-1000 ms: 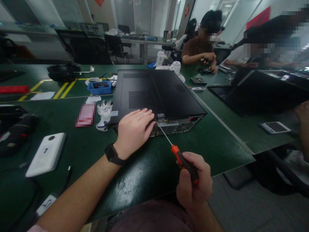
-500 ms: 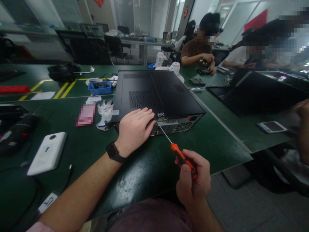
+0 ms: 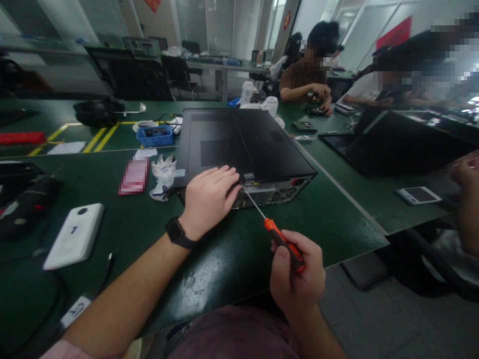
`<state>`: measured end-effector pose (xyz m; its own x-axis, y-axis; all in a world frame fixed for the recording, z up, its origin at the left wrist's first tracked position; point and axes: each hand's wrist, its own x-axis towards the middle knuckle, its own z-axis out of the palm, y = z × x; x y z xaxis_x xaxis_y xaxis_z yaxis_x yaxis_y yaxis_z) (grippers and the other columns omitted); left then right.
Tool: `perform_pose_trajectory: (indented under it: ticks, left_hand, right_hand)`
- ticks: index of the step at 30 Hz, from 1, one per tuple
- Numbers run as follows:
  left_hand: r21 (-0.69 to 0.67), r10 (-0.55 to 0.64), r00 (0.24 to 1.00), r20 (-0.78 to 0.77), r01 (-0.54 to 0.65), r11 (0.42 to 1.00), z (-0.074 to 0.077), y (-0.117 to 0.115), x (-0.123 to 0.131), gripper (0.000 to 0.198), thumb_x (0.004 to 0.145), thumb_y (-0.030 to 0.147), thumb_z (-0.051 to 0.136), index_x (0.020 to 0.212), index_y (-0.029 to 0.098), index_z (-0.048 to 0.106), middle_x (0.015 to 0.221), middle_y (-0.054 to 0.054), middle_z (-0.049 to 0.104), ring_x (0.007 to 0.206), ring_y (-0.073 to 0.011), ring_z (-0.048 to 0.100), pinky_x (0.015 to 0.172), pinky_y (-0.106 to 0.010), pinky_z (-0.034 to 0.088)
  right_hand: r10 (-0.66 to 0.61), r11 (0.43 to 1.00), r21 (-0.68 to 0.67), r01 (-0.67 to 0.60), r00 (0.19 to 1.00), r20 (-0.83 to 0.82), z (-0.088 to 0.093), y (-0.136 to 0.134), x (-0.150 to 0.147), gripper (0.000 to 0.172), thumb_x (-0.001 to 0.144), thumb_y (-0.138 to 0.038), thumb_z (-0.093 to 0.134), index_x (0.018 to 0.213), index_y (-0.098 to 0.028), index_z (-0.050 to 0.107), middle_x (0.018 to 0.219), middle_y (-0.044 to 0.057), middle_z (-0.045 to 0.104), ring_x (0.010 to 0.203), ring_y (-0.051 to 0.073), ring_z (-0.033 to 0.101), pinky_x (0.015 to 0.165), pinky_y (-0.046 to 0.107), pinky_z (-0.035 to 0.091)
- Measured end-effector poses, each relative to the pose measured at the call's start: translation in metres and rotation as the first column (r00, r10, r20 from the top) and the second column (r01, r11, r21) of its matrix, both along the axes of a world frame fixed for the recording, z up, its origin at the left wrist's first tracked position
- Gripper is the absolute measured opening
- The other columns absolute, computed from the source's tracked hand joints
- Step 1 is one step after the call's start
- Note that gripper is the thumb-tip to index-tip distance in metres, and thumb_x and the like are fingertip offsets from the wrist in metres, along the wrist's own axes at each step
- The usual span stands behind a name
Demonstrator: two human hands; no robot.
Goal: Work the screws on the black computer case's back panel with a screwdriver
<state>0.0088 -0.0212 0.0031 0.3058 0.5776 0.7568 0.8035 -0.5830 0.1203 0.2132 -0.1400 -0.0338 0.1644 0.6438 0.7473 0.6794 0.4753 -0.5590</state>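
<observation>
Left hand [image 3: 209, 202] palm-down at edge of computer case [image 3: 247, 139], grip unclear; right hand [image 3: 301, 281] around orange screwdriver [image 3: 274, 231]

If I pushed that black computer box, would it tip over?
Probably not: the black computer case lies flat on a broad side. It looks boxy, maybe metal, so probably stiff and heavy. The green table looks shiny, so a hard push might make it slide.

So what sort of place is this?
Probably a shared electronics workshop: a black metal computer case lies flat on a glossy green tabletop, an orange-and-dark-handled screwdriver meets its near edge, and a brown-shirted co-worker sits across handling a small dark object.
</observation>
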Motion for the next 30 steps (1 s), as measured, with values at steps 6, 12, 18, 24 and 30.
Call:
perform_pose_trajectory:
  ticks: [6,12,18,24,30]
  left_hand:
    - [0.016,0.001,1.0,-0.004,-0.001,1.0,-0.001,0.0,0.0,0.02,0.1,0.025,0.067,0.115,0.017,0.077,0.124,-0.011,0.081,0.119,-0.0279,0.077,0.107,-0.049,0.061]
    - [0.007,-0.003,1.0,-0.006,0.003,1.0,0.0,0.0,0.0,0.02,0.1,0.025,0.066,0.115,0.017,0.077,0.124,-0.011,0.081,0.119,-0.0277,0.076,0.107,-0.049,0.061]
    - [0.006,0.003,1.0,-0.004,-0.003,1.0,0.0,0.0,0.0,0.02,0.1,0.024,0.067,0.115,0.016,0.077,0.124,-0.01,0.081,0.119,-0.0277,0.076,0.108,-0.048,0.06]
    - [0.006,-0.002,1.0,-0.003,0.002,1.0,-0.002,0.001,0.0,0.02,0.099,0.024,0.067,0.115,0.017,0.077,0.125,-0.01,0.08,0.119,-0.0279,0.076,0.107,-0.049,0.06]
    - [0.005,0.002,1.0,-0.001,-0.002,1.0,0.0,0.0,0.0,0.019,0.1,0.024,0.067,0.115,0.017,0.077,0.124,-0.01,0.081,0.119,-0.0277,0.077,0.107,-0.049,0.061]
  right_hand:
    - [0.044,0.999,-0.013,-0.045,0.996,-0.075,-0.005,-0.001,0.001,0.027,0.101,-0.024,0.06,0.126,-0.02,0.068,0.098,0.005,0.077,0.067,0.015,0.074,0.061,0.029,0.063]
    - [0.108,0.993,0.05,-0.107,0.994,-0.026,0.002,0.002,-0.001,0.031,0.096,-0.018,0.061,0.127,-0.021,0.065,0.102,0.007,0.075,0.078,0.018,0.075,0.068,0.033,0.063]
    - [-0.006,1.0,0.002,0.006,0.999,-0.033,-0.001,0.0,0.0,0.023,0.1,-0.023,0.061,0.123,-0.021,0.068,0.094,0.004,0.077,0.062,0.014,0.071,0.057,0.028,0.06]
    - [0.117,0.993,0.019,-0.116,0.992,-0.043,0.002,0.002,0.002,0.027,0.1,-0.027,0.057,0.125,-0.021,0.066,0.103,0.008,0.073,0.08,0.02,0.073,0.066,0.036,0.063]
    - [0.004,0.998,0.068,-0.004,1.0,-0.001,0.002,0.004,0.001,0.027,0.096,-0.02,0.065,0.123,-0.022,0.068,0.097,0.005,0.076,0.074,0.018,0.075,0.068,0.034,0.065]
